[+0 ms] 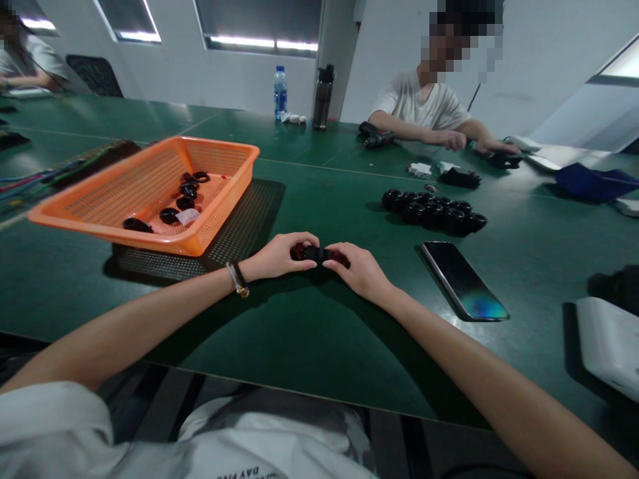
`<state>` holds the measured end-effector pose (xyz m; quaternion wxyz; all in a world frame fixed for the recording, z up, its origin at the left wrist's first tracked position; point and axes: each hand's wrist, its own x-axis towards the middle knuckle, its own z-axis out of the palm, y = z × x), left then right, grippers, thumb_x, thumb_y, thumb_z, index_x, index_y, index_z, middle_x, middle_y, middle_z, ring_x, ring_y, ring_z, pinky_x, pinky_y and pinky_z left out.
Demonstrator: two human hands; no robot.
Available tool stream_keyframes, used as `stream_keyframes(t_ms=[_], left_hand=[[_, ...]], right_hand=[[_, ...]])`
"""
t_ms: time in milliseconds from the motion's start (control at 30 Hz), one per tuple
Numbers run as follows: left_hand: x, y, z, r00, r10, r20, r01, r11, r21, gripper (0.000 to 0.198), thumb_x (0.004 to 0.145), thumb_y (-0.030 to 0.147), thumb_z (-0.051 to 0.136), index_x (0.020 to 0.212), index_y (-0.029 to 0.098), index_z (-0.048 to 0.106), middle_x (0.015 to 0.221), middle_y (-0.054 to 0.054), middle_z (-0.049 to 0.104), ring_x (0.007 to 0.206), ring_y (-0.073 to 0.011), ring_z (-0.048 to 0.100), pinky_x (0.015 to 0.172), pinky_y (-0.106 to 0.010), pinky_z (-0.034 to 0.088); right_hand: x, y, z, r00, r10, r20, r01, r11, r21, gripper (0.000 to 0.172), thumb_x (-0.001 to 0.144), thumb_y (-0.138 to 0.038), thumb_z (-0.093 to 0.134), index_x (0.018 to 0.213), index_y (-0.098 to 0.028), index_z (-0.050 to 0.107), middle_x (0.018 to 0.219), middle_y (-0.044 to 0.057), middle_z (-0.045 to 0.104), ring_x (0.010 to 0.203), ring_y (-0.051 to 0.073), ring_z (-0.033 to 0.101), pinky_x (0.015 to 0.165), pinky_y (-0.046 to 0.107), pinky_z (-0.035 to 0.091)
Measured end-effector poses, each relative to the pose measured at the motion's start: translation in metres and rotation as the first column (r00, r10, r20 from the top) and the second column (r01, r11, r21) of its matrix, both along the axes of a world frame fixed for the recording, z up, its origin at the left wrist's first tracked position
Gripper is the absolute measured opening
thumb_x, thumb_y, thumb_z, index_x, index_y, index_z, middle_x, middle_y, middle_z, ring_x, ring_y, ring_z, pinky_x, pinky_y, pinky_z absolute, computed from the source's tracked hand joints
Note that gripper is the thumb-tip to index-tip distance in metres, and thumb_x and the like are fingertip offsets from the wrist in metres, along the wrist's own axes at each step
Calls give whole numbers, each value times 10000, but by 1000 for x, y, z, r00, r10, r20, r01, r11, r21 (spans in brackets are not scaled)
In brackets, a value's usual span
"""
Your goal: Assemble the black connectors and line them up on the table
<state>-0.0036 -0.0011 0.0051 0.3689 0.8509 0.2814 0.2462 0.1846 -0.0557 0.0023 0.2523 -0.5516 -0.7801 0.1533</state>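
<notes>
Between my two hands, low over the green table (299, 332), is a small black round part (316, 254); its exact kind is too small to tell. My left hand (285, 255) is closed on its left side, thumb below and fingers above. On its right side my right hand (360, 267) pinches it the same way. Fingers cover both ends of the part. Left of my hands stands an orange perforated basket (219, 223) with several black ring-like parts (186, 194) inside. A cluster of similar black round parts (433, 211) sits to the right.
A phone (464, 281) lies right of my right forearm, with a white box-like object (612, 342) at the right edge. Farther back are a water bottle (280, 93), a dark flask (324, 98) and a power drill (377, 135). A person (424, 106) sits across the table.
</notes>
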Motion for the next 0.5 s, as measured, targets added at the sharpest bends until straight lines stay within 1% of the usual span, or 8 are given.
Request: stream_keyframes(t_ms=[133,267,333,500], left_hand=[[0,1,-2,1000,-8,2,8,1000,0,303,714,296,619,974,150,559,789,6,554,677,-104,506,630,-218,411],[0,0,-2,1000,-8,15,8,1000,1,305,708,289,625,972,152,558,783,11,552,673,-101,502,628,-214,404],[0,0,-1,1000,-2,20,2,1000,-3,298,705,280,626,966,152,560,765,17,546,660,-97,496,621,-212,398],[0,-2,2,1000,4,10,-4,1000,-19,289,697,264,630,954,150,563,762,17,545,653,-94,491,615,-207,396]], right_hand=[[1,-1,-1,1000,7,-30,-6,1000,28,165,797,-227,568,938,-148,606,823,69,644,713,173,562,650,311,449],[3,-2,-4,992,45,-121,-37,997,69,231,746,-251,631,959,-176,582,818,45,636,709,167,569,647,308,462],[3,-3,-5,985,58,-162,-47,996,72,262,724,-227,646,970,-186,565,799,28,626,701,160,573,648,303,469],[3,-2,-7,982,40,-185,-34,999,40,236,714,-158,633,939,-180,565,784,20,619,710,154,580,681,309,477]])
